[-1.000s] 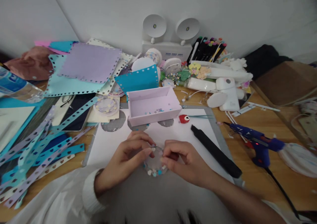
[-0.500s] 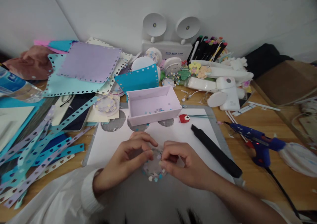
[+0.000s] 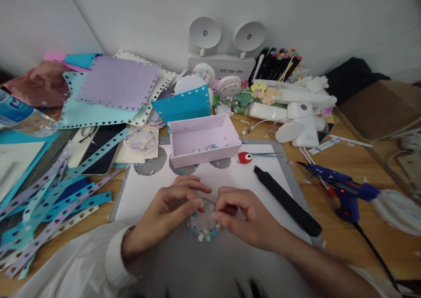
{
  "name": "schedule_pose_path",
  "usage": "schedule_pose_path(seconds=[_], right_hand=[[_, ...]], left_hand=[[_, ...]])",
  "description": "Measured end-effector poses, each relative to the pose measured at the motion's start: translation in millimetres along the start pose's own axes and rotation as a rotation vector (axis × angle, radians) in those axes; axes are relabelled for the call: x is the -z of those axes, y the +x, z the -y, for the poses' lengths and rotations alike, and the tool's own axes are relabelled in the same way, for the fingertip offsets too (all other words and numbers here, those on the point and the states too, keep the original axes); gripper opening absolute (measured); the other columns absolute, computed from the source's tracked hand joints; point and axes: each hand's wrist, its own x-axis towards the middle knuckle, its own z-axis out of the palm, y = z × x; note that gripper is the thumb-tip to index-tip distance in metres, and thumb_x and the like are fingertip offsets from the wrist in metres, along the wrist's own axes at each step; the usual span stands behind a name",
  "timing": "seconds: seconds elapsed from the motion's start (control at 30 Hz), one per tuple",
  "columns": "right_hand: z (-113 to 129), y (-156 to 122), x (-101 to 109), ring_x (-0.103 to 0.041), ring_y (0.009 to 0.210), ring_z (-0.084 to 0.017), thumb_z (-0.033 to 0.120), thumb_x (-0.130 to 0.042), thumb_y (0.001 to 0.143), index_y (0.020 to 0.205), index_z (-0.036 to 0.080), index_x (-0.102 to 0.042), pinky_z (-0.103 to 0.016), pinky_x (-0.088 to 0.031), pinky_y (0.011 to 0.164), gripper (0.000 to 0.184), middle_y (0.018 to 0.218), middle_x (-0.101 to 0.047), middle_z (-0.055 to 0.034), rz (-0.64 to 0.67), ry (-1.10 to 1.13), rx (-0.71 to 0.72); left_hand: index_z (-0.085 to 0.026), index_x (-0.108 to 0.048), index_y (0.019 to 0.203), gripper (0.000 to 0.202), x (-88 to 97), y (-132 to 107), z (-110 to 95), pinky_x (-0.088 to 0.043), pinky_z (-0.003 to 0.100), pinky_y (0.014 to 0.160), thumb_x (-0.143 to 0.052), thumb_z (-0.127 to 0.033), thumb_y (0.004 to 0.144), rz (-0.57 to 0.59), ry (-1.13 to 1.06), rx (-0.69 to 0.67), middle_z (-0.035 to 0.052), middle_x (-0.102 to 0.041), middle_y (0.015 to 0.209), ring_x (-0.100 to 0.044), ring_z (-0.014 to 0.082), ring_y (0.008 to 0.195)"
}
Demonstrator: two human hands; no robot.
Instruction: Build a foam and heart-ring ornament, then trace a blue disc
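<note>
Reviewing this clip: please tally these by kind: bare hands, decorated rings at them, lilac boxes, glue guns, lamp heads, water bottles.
Left hand and right hand: 2
Decorated ring: 1
Lilac box: 1
Glue gun: 1
Lamp heads : 2
Water bottle: 1
Total: 8

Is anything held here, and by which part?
The decorated ring: the right hand pinches its right edge. The left hand is at its upper-left edge; whether it grips cannot be told.
</note>
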Motion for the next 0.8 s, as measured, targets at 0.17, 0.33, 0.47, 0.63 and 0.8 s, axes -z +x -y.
schedule_pose_path(seconds=[0.17,0.33,0.47,0.63,0.8], right_hand=[[0.1,0.8,-0.6,-0.041,0.058,-0.01,0.013,-0.061,0.078,0.061,0.017,-0.056,-0.023,-0.031,0.056,0.017,0.06,-0.044,0.0045,-0.016,0.007,-0.006],[-0.4,0.6,-1.3,-0.04,0.058,-0.009,0.014,-0.061,0.077,0.061,0.017,-0.056,-0.023,-0.031,0.056,0.017,0.061,-0.044,0.0046,-0.02,0.011,-0.018],[0.3,0.7,-0.1,-0.041,0.059,-0.01,0.017,-0.061,0.078,0.062,0.017,-0.056,-0.024,-0.032,0.056,0.017,0.061,-0.046,0.0041,-0.049,0.031,-0.036],[0.5,0.5,0.3,-0.039,0.056,-0.009,0.022,-0.062,0.079,0.061,0.017,-0.055,-0.024,-0.031,0.053,0.021,0.059,-0.046,0.004,-0.05,0.073,-0.085],[-1.7,-0.7,-0.3,-0.039,0.057,-0.01,0.026,-0.063,0.08,0.06,0.018,-0.053,-0.024,-0.031,0.054,0.024,0.059,-0.045,0.0041,-0.076,0.077,-0.114]], left_hand=[[-0.024,-0.076,0.086,0.025,0.0,-2.5,2.7,-0.034,0.034,0.104,-0.055,-0.035,0.094,-0.07,0.044,-0.049,0.0045,-0.07,0.109,-0.051,0.0223,0.119],[-0.022,-0.073,0.083,0.016,-0.2,-2.6,3.6,-0.038,0.032,0.101,-0.061,-0.03,0.09,-0.086,0.033,-0.058,0.0045,-0.068,0.107,-0.053,0.0217,0.115],[-0.021,-0.073,0.08,0.02,0.4,-2.5,4.1,-0.036,0.033,0.102,-0.06,-0.033,0.091,-0.059,0.02,-0.076,0.0055,-0.067,0.107,-0.052,0.023,0.116],[-0.02,-0.071,0.076,0.023,-0.1,-3.4,4.4,-0.033,0.036,0.104,-0.06,-0.035,0.091,-0.04,0.021,-0.062,0.0063,-0.067,0.107,-0.051,0.0242,0.116],[-0.02,-0.07,0.076,0.022,-1.0,-3.6,3.0,-0.033,0.036,0.103,-0.061,-0.033,0.09,-0.031,0.019,-0.061,0.0066,-0.065,0.108,-0.05,0.0236,0.116]])
